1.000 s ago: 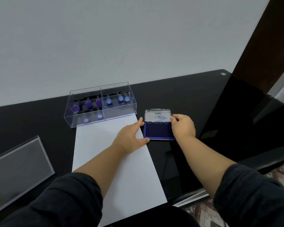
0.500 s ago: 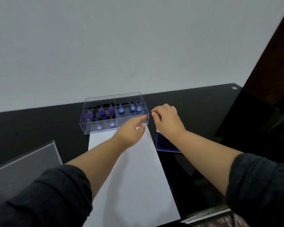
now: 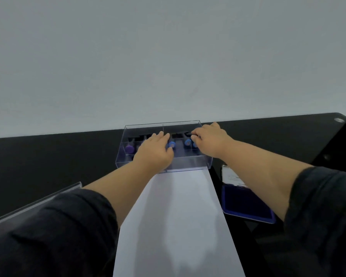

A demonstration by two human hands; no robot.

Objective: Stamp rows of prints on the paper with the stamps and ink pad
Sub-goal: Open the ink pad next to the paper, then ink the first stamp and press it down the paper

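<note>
A clear plastic box (image 3: 188, 162) of stamps stands at the far end of the white paper (image 3: 178, 216). Inside it are a purple stamp (image 3: 129, 148) on the left and blue stamps (image 3: 171, 144) on the right. My left hand (image 3: 154, 150) reaches into the box's middle with fingers stretched out, its thumb beside a blue stamp. My right hand (image 3: 210, 140) is over the box's right end, fingertips curled down at the rightmost blue stamps; a grip is not visible. The open ink pad (image 3: 246, 204) lies right of the paper, partly under my right forearm.
The box's clear lid (image 3: 48, 196) lies on the black table (image 3: 48, 156) at the left, partly behind my left sleeve. A plain wall rises just behind the box. The table's right edge is near the ink pad.
Both hands left the ink pad and paper and moved forward into the stamp box. The view tilted up and closer to the table.
</note>
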